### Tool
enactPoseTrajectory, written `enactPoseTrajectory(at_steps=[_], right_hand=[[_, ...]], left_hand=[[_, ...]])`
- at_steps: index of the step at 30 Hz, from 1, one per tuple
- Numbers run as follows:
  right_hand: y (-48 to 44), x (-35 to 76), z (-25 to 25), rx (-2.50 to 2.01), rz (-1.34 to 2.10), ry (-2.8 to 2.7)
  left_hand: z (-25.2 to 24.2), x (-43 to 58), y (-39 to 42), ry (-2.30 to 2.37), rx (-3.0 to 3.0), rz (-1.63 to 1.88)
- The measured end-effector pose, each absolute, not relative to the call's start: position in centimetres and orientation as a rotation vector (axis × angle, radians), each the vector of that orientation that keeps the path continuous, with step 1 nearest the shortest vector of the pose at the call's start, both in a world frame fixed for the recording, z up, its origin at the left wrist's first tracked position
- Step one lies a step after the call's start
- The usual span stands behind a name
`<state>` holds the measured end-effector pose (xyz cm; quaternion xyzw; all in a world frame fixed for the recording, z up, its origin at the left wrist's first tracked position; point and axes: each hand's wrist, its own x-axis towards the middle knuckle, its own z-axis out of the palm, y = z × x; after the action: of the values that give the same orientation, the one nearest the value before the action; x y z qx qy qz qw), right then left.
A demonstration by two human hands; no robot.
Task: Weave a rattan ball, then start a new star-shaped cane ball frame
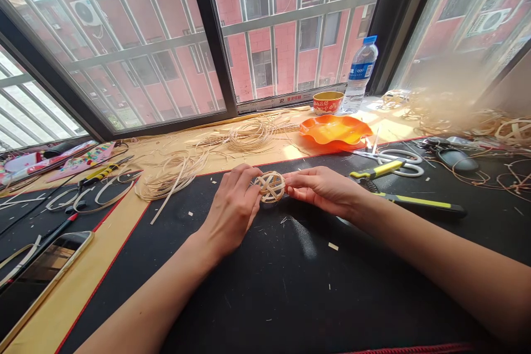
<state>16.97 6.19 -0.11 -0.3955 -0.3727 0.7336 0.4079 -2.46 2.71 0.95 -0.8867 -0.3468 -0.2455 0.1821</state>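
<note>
A small openwork ball woven from pale flat strips (271, 187) is held between my two hands, just above the black mat (265, 287). My left hand (236, 204) closes its fingers on the ball's left side. From the right, my right hand (317, 191) pinches the ball's edge with thumb and fingertips pressed together. Gaps between the crossing strips show the dark mat behind. The far side of the ball and some fingertips are hidden.
Coils of thin strips (253, 135) lie behind the hands. An orange wavy dish (336, 131), a red tin (327, 103) and a water bottle (360, 74) stand near the window. Yellow-handled pliers (381, 170), a yellow-black cutter (418, 202) and white-handled scissors (404, 160) lie right; a phone (45, 276) lies left.
</note>
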Motion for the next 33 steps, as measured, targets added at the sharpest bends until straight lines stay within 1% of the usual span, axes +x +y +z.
enactPoseTrajectory(at_steps=[5, 10, 15, 18, 22, 27, 33], right_hand=[[6.4, 17.0, -0.3, -0.991, 1.839, -0.963], [6.7, 17.1, -0.4, -1.003, 1.843, -0.955], [6.5, 17.3, -0.3, -1.032, 1.838, -1.025], [6.3, 17.4, -0.3, -1.043, 1.786, -1.106], [6.2, 17.4, -0.1, -1.007, 1.739, -1.169], [6.2, 17.3, -0.1, -0.844, 1.86, -1.176], [6.1, 17.4, -0.2, -0.686, 1.978, -1.191]], left_hand=[[0.6, -2.6, 2.7, -1.085, -2.552, -0.8], [0.2, -2.6, 2.9, -1.3, -2.578, -0.882], [0.4, -2.3, 3.0, -1.564, -2.584, -1.185], [0.6, -2.1, 3.1, -1.647, -2.589, -1.304], [0.6, -1.9, 2.9, -1.699, -2.644, -1.375], [0.5, -1.5, 2.6, -1.679, -2.701, -1.392], [0.7, -1.6, 2.4, -1.591, -2.626, -1.372]])
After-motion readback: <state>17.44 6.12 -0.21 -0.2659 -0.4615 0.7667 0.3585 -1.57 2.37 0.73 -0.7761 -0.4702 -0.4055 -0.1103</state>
